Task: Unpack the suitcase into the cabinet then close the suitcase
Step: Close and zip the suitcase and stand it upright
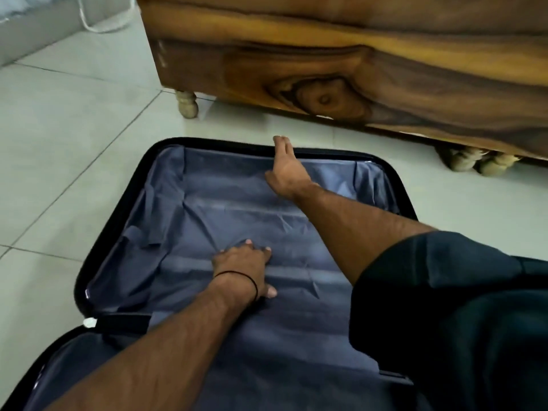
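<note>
The black hard-shell suitcase (222,143) lies open on the pale tiled floor (74,129) in front of you. Both halves show only crumpled blue-grey fabric lining (237,209), with nothing left to unpack in view. Your right hand (281,167) is the nearer one to the far rim. It lies on that edge at 12 o'clock, fingers straight and together over the rim, gripping nothing. Your left hand (243,268), with the thin black wristband (252,280), presses on the lining in the middle of the far half. Its fingers are spread and the cloth puckers at the tips, so it seems to press rather than grip. The far rim runs from 9 to 3 o'clock, across your reach, with the hinge line toward 6. The brown grained wooden cabinet (355,69) stands just beyond, from 12 to 2. Closing looks like what remains: curl the right fingers under the rim and swing that half toward 6.
</note>
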A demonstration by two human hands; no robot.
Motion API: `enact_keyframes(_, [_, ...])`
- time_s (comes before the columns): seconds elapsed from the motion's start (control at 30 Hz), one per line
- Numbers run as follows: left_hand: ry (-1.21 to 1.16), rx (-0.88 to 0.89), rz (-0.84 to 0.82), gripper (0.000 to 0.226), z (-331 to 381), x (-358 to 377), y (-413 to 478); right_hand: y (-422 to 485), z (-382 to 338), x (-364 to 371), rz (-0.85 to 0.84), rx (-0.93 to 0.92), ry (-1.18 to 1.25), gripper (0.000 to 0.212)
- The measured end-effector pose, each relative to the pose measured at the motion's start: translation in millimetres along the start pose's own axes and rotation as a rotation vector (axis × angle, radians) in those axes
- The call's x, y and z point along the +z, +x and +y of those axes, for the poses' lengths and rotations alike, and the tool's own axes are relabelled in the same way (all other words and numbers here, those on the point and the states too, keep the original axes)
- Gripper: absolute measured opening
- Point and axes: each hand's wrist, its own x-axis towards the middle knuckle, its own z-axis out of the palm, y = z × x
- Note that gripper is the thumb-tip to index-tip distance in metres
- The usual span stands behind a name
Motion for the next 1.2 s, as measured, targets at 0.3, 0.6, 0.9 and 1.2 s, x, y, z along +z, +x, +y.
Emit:
enact_keyframes(0.3, [-0.051, -0.044, -0.057, 0.087, 4.3, -5.6, 0.1, 15.0, -12.8, -3.7, 0.140, 0.115, -0.085, 0.024])
enact_keyframes(0.6, [-0.180, -0.092, 0.019, 0.088, 11.2, 0.8, -8.0, -9.7, -26.2, -46.2, 0.305, 0.046, -0.004, 0.017])
enact_keyframes(0.9, [-0.607, 0.100, 0.337, 0.069, -6.0, -33.0, -37.1, -76.6, -77.1, -140.0, 0.534, -0.146, 0.069, 0.011])
enact_keyframes(1.2, [-0.851, 0.104, 0.484, 0.065, -7.1, -158.6, -61.0, -120.7, -125.5, -216.5, 0.649, -0.305, 0.131, 0.012])
